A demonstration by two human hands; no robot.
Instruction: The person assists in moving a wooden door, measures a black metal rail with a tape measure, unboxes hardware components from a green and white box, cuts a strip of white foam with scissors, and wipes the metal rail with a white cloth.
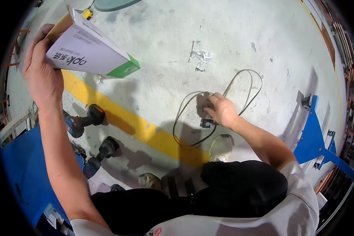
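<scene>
My left hand [43, 69] is raised at the left, gripping a white cardboard box [88, 45] with a green end. The box is tilted in the air, its brown inside showing at the edge by my fingers. Low over the floor, my right hand [222, 110] reaches to a thin black cable [174, 125] lying in loose loops. Its thumb and fingers are curved with a gap between them; nothing shows in the gap. A small black connector block [206, 123] sits just below that hand, beside the cable.
Two cordless power tools, one drill [84, 120] and another [100, 156], lie at left near a yellow floor stripe [153, 137]. Small clear bags of hardware [201, 56] lie ahead. A blue metal frame [312, 137] stands at right, a blue panel [23, 169] at left.
</scene>
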